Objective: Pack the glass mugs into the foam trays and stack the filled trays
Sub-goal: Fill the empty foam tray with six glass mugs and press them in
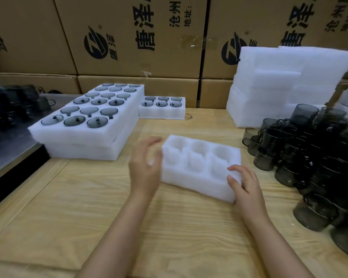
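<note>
My left hand [145, 167] hangs just left of centre, beside the left end of the empty foam tray [201, 163]. Its fingers are spread wide and loosely bent, holding nothing. They are smeared with blur, so I cannot tell whether the fingertips touch the foam. My right hand [244, 186] holds the tray's near right corner, fingers curled over the top edge and thumb against the front wall. The hand hides that corner.

The tray sits at the centre of the frame on the wooden table [169, 227], skewed, with six round pockets, all of them bare.

At the right edge is a pile of smoky glass mugs [313, 157]. It is dark, tangled and cut off by the frame, so single mugs are hard to separate. At the left centre is a stack of filled trays [84, 125]. Only the top layer shows its mugs as rims and handles, and I cannot see what the lower layers hold. Behind it stands a smaller filled tray [162, 109]. At the upper right a heap of white foam blocks [279, 87] leans, its pockets not visible. More dark glassware [14, 105] at the far left is too blurred to read. Printed cardboard cartons [129, 37] fill the top, their lettering cropped.
</note>
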Available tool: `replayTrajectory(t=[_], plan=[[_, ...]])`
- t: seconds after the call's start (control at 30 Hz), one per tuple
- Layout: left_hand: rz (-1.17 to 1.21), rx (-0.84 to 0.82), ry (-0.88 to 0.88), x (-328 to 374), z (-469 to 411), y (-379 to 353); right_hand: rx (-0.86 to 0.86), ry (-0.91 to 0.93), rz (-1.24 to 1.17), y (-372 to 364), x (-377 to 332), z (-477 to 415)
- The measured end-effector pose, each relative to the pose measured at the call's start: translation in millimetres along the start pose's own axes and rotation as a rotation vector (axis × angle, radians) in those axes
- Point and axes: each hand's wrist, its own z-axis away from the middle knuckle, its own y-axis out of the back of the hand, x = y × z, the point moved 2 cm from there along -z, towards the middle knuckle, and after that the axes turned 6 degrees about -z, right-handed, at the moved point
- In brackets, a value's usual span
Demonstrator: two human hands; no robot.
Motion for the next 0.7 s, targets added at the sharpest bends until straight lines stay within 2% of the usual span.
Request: replayTrajectory(t=[0.07,0.1,0.17,0.23,0.37,0.5,0.6,0.7], plan=[[0.308,0.060,0.429,-25.0,-5.6,11.6,-0.010,-0.048,-0.105,2.1,0.1,1.5],[0.405,0.040,0.562,-36.1,-4.9,12.4,-0.009,-0.074,-0.152,3.2,0.6,1.0],[0.489,-0.064,0.716,-53.9,-1.8,8.8,-0.019,-0.118,-0.220,5.6,0.9,-1.1],[0.521,-0.162,0.749,-62.0,-0.3,3.1,-0.045,-0.141,-0.252,8.1,-0.3,-3.2],[0.511,-0.374,0.698,-67.4,0.3,-2.7,-0.098,-0.173,-0.279,15.0,-5.6,-8.9],[0.435,-0.486,0.621,-62.6,3.0,-5.6,-0.063,-0.222,-0.226,19.3,-7.3,-11.9],[0.419,-0.544,0.607,-60.9,4.2,-7.3,-0.045,-0.223,-0.042,22.0,-11.4,-15.1],[0.427,-0.549,0.626,-61.0,2.9,-6.2,0.072,-0.048,0.300,28.7,-30.2,-27.6]])
